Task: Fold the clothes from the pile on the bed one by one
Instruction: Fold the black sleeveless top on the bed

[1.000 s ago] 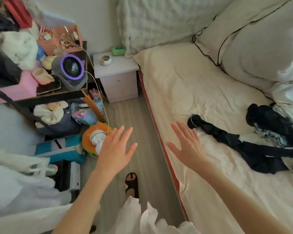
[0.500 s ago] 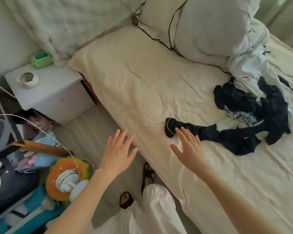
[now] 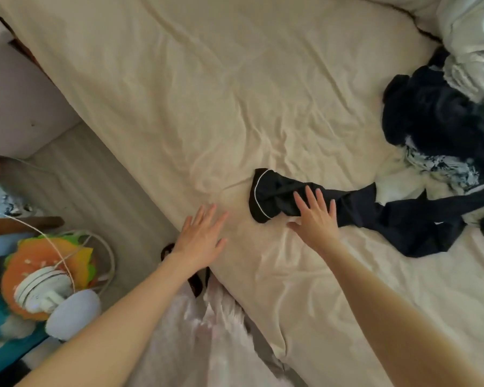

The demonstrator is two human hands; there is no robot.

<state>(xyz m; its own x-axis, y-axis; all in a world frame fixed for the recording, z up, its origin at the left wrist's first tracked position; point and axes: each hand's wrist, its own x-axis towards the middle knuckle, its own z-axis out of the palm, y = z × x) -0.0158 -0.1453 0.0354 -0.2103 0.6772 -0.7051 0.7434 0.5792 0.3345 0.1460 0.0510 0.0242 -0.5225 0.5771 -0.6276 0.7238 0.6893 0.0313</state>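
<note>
Reaching across the bed (image 3: 179,79) toward the first garment, with nothing yet grasped. Left hand (image 3: 200,237) at the mattress edge, fingers straight and spread, released, palm down over bare sheet, near but apart from the cuff. Dark sleeve (image 3: 274,195) with white piping lying stretched leftward from the pile (image 3: 436,118), cuff end closest, the rest trailing right into the heap. Right hand (image 3: 315,219) flat over the sleeve just behind the cuff, fingers extended and holding nothing; contact with the cloth likely but not certain. Recommended: pinch the cuff with the right, bring the left across to a second hold further along, draw the garment clear onto the open sheet before any fold. Risk noted: entanglement with the other dark items and the patterned piece (image 3: 442,166) in the heap; pull slowly, no dragging of neighbours
</note>
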